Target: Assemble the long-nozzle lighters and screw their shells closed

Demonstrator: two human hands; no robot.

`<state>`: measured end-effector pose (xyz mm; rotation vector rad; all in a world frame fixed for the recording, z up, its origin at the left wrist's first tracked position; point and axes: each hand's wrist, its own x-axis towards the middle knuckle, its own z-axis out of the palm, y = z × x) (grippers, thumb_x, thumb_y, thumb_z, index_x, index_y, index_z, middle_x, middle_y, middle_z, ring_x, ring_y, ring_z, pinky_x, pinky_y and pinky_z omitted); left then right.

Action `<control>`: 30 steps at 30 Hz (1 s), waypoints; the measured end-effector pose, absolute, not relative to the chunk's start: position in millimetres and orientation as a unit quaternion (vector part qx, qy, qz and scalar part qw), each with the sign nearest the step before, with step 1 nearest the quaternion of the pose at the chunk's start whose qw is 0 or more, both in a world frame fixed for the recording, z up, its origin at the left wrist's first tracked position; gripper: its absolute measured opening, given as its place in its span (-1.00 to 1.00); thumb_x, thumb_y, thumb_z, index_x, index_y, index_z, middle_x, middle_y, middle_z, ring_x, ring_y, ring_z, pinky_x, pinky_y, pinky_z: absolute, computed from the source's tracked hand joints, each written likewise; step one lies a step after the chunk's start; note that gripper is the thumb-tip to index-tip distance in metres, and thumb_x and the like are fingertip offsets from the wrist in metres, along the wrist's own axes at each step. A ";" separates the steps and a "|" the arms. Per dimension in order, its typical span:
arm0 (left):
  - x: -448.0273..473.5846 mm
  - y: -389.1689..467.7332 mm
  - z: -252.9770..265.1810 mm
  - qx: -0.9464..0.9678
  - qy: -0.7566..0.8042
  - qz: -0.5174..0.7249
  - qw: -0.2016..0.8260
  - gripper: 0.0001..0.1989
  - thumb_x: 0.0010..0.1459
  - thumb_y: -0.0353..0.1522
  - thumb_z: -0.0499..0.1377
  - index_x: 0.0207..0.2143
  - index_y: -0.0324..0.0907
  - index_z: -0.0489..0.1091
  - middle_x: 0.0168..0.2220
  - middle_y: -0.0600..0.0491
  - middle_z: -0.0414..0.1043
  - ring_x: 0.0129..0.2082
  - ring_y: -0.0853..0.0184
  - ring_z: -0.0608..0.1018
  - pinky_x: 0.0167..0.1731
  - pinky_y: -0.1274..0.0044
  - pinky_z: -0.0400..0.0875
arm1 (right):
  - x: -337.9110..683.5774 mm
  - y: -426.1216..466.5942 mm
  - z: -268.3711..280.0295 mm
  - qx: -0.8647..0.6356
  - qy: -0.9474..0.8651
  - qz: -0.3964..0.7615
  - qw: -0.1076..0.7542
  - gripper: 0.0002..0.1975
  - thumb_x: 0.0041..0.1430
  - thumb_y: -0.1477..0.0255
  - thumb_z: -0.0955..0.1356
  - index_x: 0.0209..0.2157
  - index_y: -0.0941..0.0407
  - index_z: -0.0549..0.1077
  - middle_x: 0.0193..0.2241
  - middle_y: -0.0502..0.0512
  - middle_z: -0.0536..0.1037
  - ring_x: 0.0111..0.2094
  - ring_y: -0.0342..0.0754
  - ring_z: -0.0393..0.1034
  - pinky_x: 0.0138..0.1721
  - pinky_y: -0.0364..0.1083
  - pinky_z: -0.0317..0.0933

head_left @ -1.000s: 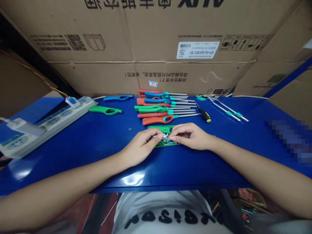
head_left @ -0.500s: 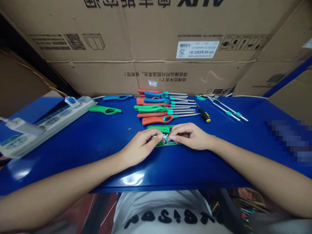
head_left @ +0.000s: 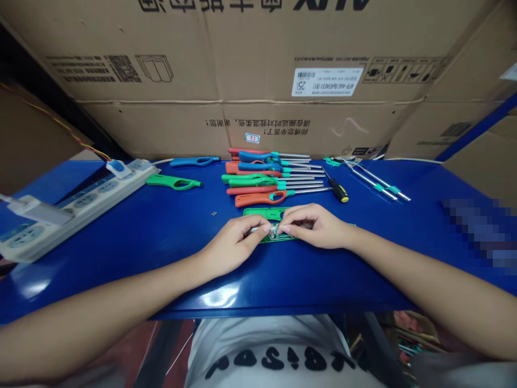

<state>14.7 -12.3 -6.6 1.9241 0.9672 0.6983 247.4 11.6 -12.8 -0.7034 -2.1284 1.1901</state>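
Fingertips of my left hand (head_left: 234, 242) pinch at a small whitish lighter part (head_left: 273, 230) over an opened green lighter casing. Facing it, my right hand (head_left: 317, 226) is closed in a pinch at the same part, thumb and forefinger close together; what exactly it grips is too small to tell. One green casing half (head_left: 258, 212) lies just beyond the fingers. The nearer green casing half (head_left: 267, 239), with thin wires in it, lies under my hands and is partly hidden by them.
Beyond my hands lies a row of assembled gas lighters (head_left: 258, 183). A screwdriver (head_left: 339, 191) and metal lighter tubes (head_left: 377, 186) are to the right. Small screws (head_left: 214, 214), green (head_left: 172, 182) and blue (head_left: 194, 161) casings and a power strip (head_left: 86, 207) are left. A cardboard box (head_left: 181, 118) stands behind.
My fingertips have shifted very slightly around the small part. Both hands stay over the green casing, and everything else lies as before.
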 end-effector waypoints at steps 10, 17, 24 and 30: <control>15.7 -12.9 -8.2 0.747 0.399 0.275 0.456 -0.68 0.33 -0.20 0.05 -0.27 -0.23 0.48 -0.32 0.03 0.51 -0.30 0.28 0.48 -0.25 0.50 0.32 | 246.7 11.4 -13.8 -0.270 -0.806 0.437 0.296 -0.75 0.32 0.33 0.35 -0.30 0.22 0.58 -0.40 0.08 0.52 -0.44 -0.19 0.33 -0.46 -0.21 0.18; 18.0 -15.9 -9.8 0.765 0.406 0.269 0.422 -0.66 0.34 -0.20 0.04 -0.32 -0.22 0.47 -0.39 0.07 0.46 -0.38 0.33 0.44 -0.36 0.54 0.27 | 245.6 10.1 -15.9 -0.286 -0.811 0.421 0.288 -0.75 0.31 0.35 0.35 -0.31 0.23 0.59 -0.42 0.08 0.52 -0.47 -0.20 0.30 -0.49 -0.21 0.14; 18.5 -14.6 -8.3 0.768 0.399 0.282 0.414 -0.68 0.35 -0.22 0.05 -0.25 -0.22 0.50 -0.32 0.05 0.53 -0.32 0.31 0.49 -0.29 0.53 0.32 | 245.3 10.8 -14.9 -0.293 -0.780 0.462 0.306 -0.74 0.28 0.30 0.37 -0.35 0.22 0.54 -0.46 0.05 0.50 -0.47 -0.20 0.32 -0.43 -0.20 0.22; 19.4 -13.7 -10.4 0.747 0.406 0.290 0.439 -0.66 0.33 -0.19 0.05 -0.27 -0.23 0.50 -0.32 0.04 0.54 -0.32 0.30 0.51 -0.29 0.53 0.34 | 242.6 9.4 -16.4 -0.315 -0.768 0.460 0.317 -0.70 0.25 0.24 0.38 -0.36 0.22 0.55 -0.43 0.10 0.55 -0.46 -0.18 0.34 -0.43 -0.18 0.25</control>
